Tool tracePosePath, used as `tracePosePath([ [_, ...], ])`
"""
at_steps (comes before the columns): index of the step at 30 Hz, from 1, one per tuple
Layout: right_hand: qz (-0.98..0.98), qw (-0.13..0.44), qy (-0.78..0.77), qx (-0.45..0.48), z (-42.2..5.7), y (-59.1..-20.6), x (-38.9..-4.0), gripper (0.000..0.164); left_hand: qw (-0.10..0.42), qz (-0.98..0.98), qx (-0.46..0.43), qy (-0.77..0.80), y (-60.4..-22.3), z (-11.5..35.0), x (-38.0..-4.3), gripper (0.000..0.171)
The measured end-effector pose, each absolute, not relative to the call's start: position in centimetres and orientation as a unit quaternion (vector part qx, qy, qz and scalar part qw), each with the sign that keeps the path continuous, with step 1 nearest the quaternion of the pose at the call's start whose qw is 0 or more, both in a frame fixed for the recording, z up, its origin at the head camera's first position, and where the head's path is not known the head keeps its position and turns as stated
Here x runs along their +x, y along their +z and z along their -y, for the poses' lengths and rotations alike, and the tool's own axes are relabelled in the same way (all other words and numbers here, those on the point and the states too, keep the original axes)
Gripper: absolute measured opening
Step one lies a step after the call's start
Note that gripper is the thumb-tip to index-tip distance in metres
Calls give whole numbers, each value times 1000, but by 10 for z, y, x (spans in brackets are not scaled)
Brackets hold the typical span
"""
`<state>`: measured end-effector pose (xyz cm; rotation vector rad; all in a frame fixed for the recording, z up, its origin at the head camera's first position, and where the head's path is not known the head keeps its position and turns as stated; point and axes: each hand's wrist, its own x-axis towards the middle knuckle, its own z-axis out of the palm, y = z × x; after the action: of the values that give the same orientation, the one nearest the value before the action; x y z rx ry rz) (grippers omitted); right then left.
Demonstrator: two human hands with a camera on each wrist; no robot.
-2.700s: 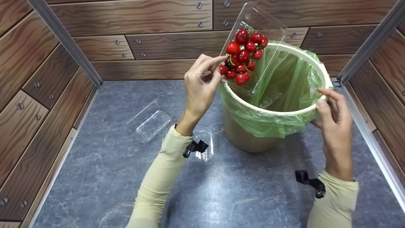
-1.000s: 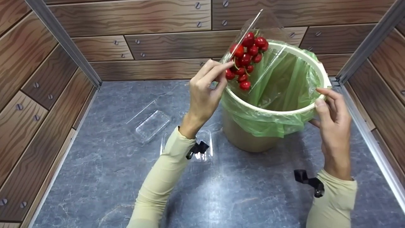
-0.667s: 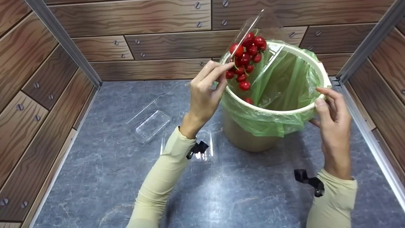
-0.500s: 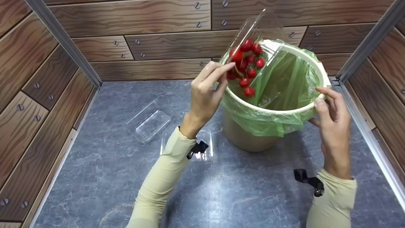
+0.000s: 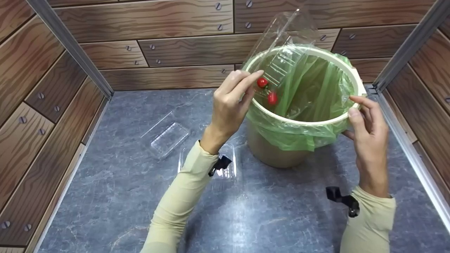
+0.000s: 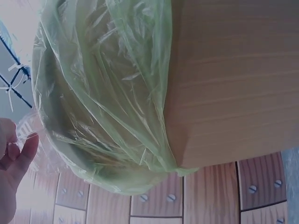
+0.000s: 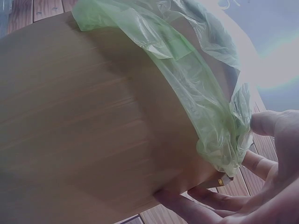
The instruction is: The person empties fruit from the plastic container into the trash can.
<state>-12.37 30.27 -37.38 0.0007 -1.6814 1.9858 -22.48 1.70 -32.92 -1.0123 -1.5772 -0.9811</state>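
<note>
My left hand (image 5: pixel 230 102) pinches the near edge of a clear plastic container (image 5: pixel 281 65), which tilts steeply over the left side of a trash bin. Two red cherries (image 5: pixel 272 98) show at its low end, near the bin's mouth. The bin (image 5: pixel 277 156) is beige with a pale rim and a green bag (image 5: pixel 295 138) folded over it. My right hand (image 5: pixel 371 137) holds the rim at the right, thumb and index finger on top. In the right wrist view the other fingers (image 7: pixel 187 205) lie against the bin's outer wall. The bin's bottom is hidden.
Two more clear plastic pieces lie on the grey marbled surface (image 5: pixel 123 196): a container (image 5: pixel 167 137) at the left, and another (image 5: pixel 230 165) partly behind my left forearm. Wood-patterned walls (image 5: pixel 186 52) and metal rails (image 5: pixel 70 49) enclose the space.
The plastic container has tipped further. Most of the cherries have slid down out of it into the bin, and two show now. My left hand has shifted slightly right; my right hand keeps its place.
</note>
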Motion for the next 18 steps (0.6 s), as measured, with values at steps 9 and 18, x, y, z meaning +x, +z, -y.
tracePosePath([
  [9,630,266,730,-1,-303,-373,-123,32,510,639,-427,-387,-330,-17,-224,28],
  [18,628,267,731,1,-303,-374,-123,33,554,608,-388,-414,-332,-10,-223,27],
])
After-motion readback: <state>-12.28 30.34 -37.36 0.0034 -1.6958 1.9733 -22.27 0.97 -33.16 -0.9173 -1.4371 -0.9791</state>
